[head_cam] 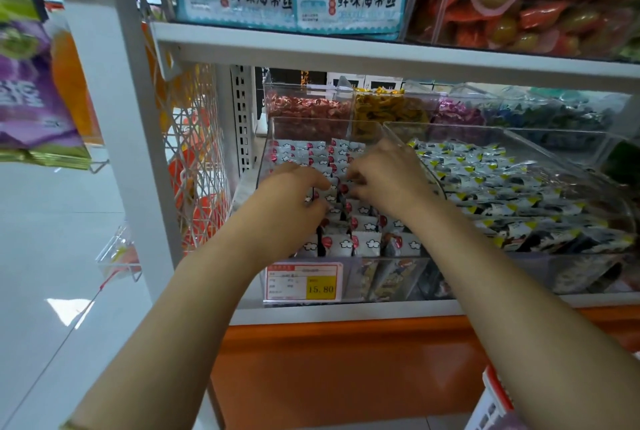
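Both hands are inside a clear bin (266,152) on the shelf (346,312). The bin holds rows of white packets (363,243) with red marks, standing on edge. Left hand (294,197): fingers curled, tips pinching packets in the middle row. Right hand (391,180): fingers curled too, tips on packets of the same row, close to the left hand but not touching it. The exact grip is partly hidden. A price tag (304,282) is on the bin front. Yellow-marked packets (502,184) fill the next bin to the right.
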`<action>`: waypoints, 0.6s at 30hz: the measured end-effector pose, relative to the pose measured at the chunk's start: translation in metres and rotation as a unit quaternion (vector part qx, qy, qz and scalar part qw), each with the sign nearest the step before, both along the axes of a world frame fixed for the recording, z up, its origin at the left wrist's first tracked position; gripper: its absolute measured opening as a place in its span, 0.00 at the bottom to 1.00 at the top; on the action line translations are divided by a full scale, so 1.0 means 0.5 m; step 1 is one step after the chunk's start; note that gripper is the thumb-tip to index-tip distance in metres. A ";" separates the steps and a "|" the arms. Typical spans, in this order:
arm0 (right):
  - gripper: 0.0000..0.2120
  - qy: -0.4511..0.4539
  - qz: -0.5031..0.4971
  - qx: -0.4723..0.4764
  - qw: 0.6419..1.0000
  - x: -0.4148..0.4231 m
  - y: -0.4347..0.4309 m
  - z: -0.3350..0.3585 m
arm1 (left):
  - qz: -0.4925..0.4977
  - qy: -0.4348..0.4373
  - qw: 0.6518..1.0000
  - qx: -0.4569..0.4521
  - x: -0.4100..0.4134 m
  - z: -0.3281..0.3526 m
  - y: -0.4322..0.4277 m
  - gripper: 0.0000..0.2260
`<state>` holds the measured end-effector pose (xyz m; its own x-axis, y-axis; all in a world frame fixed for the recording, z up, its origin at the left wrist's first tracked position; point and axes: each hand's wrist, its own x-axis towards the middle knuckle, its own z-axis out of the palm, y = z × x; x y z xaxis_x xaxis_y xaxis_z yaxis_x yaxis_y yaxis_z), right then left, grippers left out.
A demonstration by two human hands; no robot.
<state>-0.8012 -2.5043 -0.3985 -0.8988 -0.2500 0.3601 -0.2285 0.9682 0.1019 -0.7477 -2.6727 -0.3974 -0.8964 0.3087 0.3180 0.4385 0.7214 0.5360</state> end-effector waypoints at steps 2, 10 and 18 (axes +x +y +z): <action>0.06 0.026 0.011 -0.034 0.999 0.004 -0.001 -0.001 | 0.003 0.001 1.000 0.014 0.001 -0.002 0.000 0.16; 0.04 0.189 0.061 -0.330 0.923 0.088 0.026 0.016 | 0.032 0.014 0.993 0.114 -0.001 -0.013 0.006 0.18; 0.04 0.132 0.056 -0.605 0.784 0.163 0.033 0.007 | 0.028 -0.038 0.975 0.217 0.023 -0.011 0.022 0.17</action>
